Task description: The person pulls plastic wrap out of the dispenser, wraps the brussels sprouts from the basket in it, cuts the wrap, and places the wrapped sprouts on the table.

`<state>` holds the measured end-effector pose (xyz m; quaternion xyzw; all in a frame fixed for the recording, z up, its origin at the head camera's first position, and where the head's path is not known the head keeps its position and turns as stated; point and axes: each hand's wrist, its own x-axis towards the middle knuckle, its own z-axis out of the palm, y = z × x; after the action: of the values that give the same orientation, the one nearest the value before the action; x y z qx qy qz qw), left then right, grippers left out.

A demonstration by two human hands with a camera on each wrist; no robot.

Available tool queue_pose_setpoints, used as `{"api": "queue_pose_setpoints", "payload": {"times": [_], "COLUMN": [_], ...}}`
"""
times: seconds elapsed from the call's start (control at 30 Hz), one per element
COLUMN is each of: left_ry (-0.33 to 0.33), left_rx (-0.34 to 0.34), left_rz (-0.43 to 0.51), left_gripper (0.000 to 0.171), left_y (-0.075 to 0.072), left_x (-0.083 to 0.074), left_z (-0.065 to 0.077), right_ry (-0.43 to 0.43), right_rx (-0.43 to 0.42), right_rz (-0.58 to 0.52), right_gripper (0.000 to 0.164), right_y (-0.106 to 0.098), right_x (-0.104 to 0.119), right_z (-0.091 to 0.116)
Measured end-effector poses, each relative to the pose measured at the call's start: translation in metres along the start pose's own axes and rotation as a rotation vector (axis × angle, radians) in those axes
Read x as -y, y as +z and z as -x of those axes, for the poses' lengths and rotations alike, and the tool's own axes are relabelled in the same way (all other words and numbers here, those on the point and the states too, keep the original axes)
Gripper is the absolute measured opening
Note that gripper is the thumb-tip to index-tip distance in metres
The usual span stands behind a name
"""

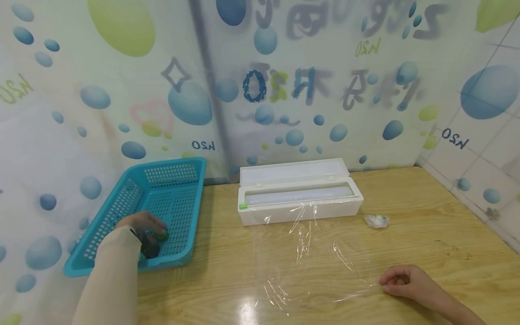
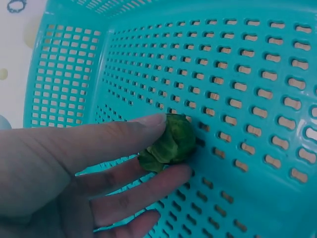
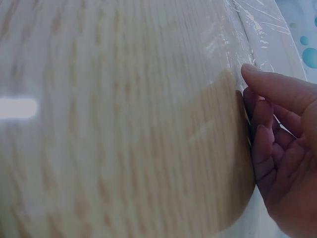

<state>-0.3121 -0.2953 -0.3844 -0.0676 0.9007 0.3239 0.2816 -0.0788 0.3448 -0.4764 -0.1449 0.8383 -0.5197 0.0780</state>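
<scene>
Inside the blue-green plastic basket (image 1: 197, 212), my left hand (image 1: 140, 222) pinches a small green Brussels sprout (image 2: 173, 141) between thumb and fingers, close over the perforated floor. My right hand (image 1: 408, 286), low on the right, pinches the edge of a clear sheet of cling film (image 1: 302, 243) between thumb and curled fingers. The sheet runs over the wooden table from a long white cling film box (image 1: 300, 211), whose lid stands raised at the back. A pale roll (image 1: 298, 196) lies in the box.
To the right of the box sits a small bundle wrapped in clear film (image 1: 377, 220), with a bit of green showing. A patterned wall covering (image 1: 284, 122) rises behind the wooden table (image 1: 410, 198). The basket stands at the table's left side, against the wall.
</scene>
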Motion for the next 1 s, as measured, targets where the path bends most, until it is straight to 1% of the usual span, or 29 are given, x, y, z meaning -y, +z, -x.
{"api": "queue_pose_setpoints", "payload": {"times": [0.1,0.23,0.33,0.4,0.5,0.67,0.73,0.83,0.9,1.0], "left_ry": [0.012,0.058,0.065,0.074,0.096,0.146,0.183,0.240,0.273,0.307], "left_rx": [-0.001,0.003,0.000,0.002,-0.012,-0.042,-0.036,-0.029,-0.039,-0.072], "left_rz": [-0.045,-0.109,-0.083,-0.047,-0.014,-0.059,-0.093,-0.129,-0.161,-0.189], "left_gripper": [0.028,0.028,0.028,0.030,0.032,0.036,0.038,0.040,0.041,0.041], "left_y": [0.000,-0.001,-0.001,-0.001,-0.004,-0.016,-0.021,-0.028,-0.031,-0.032], "left_x": [-0.002,-0.003,-0.003,-0.004,-0.004,-0.007,-0.010,-0.018,-0.024,-0.034], "left_z": [-0.002,-0.003,-0.002,0.000,0.003,0.012,0.015,0.024,0.031,0.040], "right_ry": [0.002,0.007,0.017,0.023,0.033,0.036,0.028,0.009,0.007,0.007], "right_rx": [-0.002,-0.008,-0.010,-0.006,-0.001,0.003,-0.002,0.002,0.006,0.012], "right_rz": [-0.005,-0.002,0.000,0.005,0.017,0.028,0.035,0.044,0.051,0.053], "right_gripper": [0.005,0.005,0.006,0.007,0.009,0.009,0.008,0.006,0.006,0.006], "right_y": [0.000,0.000,0.000,0.000,0.000,0.001,0.001,0.000,-0.001,-0.001], "right_x": [0.000,0.000,0.001,0.001,0.001,0.002,0.001,-0.001,-0.002,-0.003], "right_z": [0.001,0.002,0.002,0.002,0.001,-0.002,-0.002,-0.002,-0.001,-0.001]}}
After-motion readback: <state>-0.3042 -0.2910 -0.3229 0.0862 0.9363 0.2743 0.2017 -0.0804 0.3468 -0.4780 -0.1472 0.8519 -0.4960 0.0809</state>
